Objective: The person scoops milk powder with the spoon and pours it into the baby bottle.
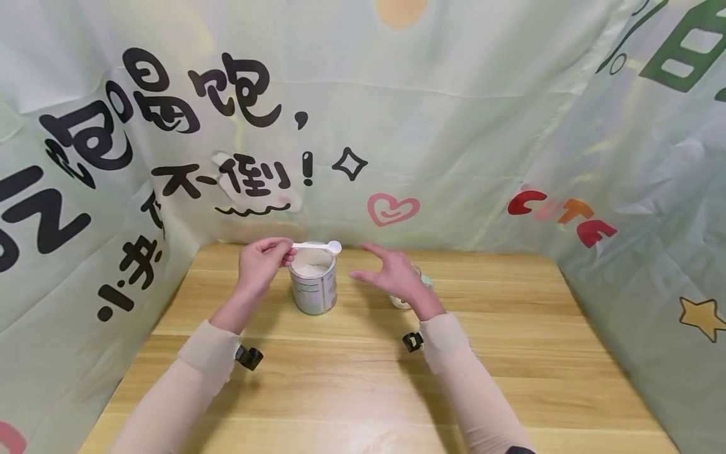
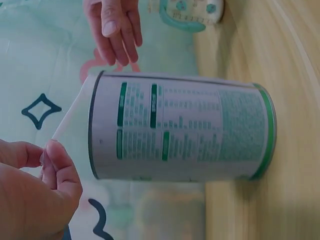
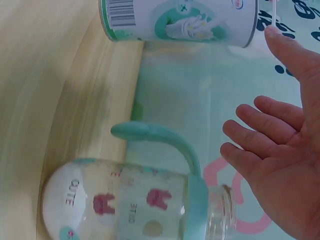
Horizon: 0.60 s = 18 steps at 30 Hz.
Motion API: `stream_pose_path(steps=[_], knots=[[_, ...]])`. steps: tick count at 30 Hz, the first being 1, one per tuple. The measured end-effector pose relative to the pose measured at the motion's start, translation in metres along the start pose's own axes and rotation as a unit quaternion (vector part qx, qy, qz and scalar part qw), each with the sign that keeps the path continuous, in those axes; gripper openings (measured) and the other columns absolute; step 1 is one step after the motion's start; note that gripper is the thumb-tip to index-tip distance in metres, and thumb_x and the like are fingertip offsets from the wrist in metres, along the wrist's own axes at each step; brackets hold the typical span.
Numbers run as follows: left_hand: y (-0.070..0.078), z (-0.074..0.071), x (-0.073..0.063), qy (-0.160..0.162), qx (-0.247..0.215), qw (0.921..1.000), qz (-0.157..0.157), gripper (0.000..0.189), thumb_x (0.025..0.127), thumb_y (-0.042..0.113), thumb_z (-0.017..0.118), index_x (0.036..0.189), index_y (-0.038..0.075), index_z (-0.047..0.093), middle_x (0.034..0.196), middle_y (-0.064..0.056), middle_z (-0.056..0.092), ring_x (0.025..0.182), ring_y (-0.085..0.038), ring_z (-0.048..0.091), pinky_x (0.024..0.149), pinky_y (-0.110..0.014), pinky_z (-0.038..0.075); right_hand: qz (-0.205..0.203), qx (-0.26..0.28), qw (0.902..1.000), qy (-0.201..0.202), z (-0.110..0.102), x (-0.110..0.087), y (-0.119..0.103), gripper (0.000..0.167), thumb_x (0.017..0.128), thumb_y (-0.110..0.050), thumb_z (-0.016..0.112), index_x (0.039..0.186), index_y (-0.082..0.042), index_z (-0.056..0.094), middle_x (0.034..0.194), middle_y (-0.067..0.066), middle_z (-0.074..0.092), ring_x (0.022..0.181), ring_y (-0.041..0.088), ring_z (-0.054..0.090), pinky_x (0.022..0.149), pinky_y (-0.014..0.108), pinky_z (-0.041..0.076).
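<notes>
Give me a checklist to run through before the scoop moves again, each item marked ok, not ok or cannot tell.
1. Scoop secured: ok; the left hand pinches its handle.
2. Powder can open, with powder inside: ok.
3. Scoop filled level: cannot tell; its contents do not show clearly.
4. Baby bottle upright with its mouth uncovered: ok.
5. Baby bottle steadied by a hand: not ok; the right hand is empty and apart from it.
</notes>
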<state>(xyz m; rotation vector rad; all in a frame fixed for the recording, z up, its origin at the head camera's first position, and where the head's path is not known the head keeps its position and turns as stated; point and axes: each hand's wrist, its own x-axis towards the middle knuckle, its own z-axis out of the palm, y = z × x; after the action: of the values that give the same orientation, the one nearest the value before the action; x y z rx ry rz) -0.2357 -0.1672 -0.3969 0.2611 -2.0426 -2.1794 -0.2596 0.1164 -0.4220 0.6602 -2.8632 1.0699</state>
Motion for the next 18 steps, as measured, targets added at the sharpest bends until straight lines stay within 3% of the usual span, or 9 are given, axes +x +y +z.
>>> stream_pose_path(steps=[8,18], knots=[[-0.004,-0.014,-0.002,0.014,-0.002,0.9999,0.008,0.022,0.098,0.004,0.069,0.114,-0.011,0.071,0.078,0.002,0.076,0.069,-0.008,0.069,0.068,-0.020,0.062,-0.018,0.018,0.9997,-0.008,0.011,0.006,-0.009,0.080,0.090,-0.048,0.082,0.155,-0.013,0.053,0.155,0.011,0.058,0.143,0.035,0.056,0.118,0.054,0.046],[-0.007,-0.024,-0.004,0.023,0.008,0.9996,0.013,0.028,0.098,0.004,0.068,0.117,-0.016,0.068,0.074,0.006,0.075,0.067,-0.006,0.069,0.067,-0.020,0.061,-0.033,0.030,0.9987,-0.024,0.025,0.013,-0.018,0.088,0.089,-0.055,0.081,0.159,-0.014,0.048,0.160,0.008,0.053,0.147,0.032,0.052,0.120,0.051,0.044]])
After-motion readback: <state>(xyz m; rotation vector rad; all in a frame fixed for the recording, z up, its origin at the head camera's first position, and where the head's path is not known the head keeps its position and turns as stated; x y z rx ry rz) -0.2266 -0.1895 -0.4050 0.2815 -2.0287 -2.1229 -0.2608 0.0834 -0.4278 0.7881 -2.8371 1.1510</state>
